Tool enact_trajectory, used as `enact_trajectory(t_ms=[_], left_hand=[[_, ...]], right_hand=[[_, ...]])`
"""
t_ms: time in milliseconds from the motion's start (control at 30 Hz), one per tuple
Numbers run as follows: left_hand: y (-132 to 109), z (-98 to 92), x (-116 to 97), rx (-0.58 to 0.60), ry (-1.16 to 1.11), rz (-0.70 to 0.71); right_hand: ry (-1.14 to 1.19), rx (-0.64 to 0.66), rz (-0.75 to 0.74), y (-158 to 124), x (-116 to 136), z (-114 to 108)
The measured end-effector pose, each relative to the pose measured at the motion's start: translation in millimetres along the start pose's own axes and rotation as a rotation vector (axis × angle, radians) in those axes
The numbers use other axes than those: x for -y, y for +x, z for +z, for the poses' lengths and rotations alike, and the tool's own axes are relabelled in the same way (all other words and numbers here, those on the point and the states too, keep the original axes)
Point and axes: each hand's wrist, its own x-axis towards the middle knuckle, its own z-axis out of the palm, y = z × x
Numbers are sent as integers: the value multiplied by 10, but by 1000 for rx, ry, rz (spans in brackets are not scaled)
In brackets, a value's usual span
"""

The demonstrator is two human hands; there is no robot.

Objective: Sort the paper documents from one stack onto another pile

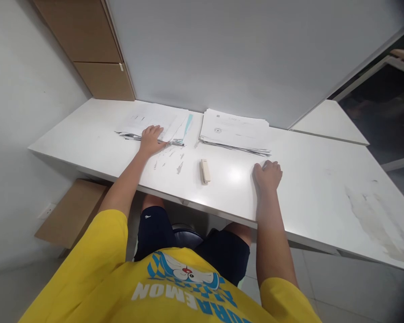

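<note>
My left hand [152, 140] rests on the front edge of the left paper stack [164, 120], its fingers spread over the top sheet and its thumb pointing right. My right hand [268, 174] lies on the white table, just in front of the right corner of the second paper stack [235, 131]; its fingers are curled, and whether they hold anything is hidden. Between my hands, nearer the table's front edge, a cream stapler [204, 171] lies by itself, touched by neither hand.
The white table [309, 179] runs along a grey panel [215, 58]. Brown cabinet boxes [103, 80] stand at the back left corner. A brown board [72, 213] is below the table at left. Stains mark the table's right end.
</note>
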Motion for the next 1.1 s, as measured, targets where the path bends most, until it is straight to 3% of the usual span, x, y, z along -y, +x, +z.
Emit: enact_trajectory(t_ms=[400, 600, 767, 867, 967, 1100], left_hand=[[36, 108, 88, -104, -73, 38], [21, 31, 9, -132, -66, 240], [-2, -44, -94, -37, 56, 507], [-13, -81, -110, -44, 109, 530], [-60, -105, -99, -120, 92, 477], [-334, -138, -205, -433, 13, 288]], right_hand=[[-15, -40, -21, 53, -55, 83], [-8, -43, -34, 38, -36, 64], [-13, -32, -48, 16, -20, 53], [-14, -26, -39, 9, -11, 64], [-21, -14, -26, 2, 16, 66], [5, -29, -20, -14, 76, 37]])
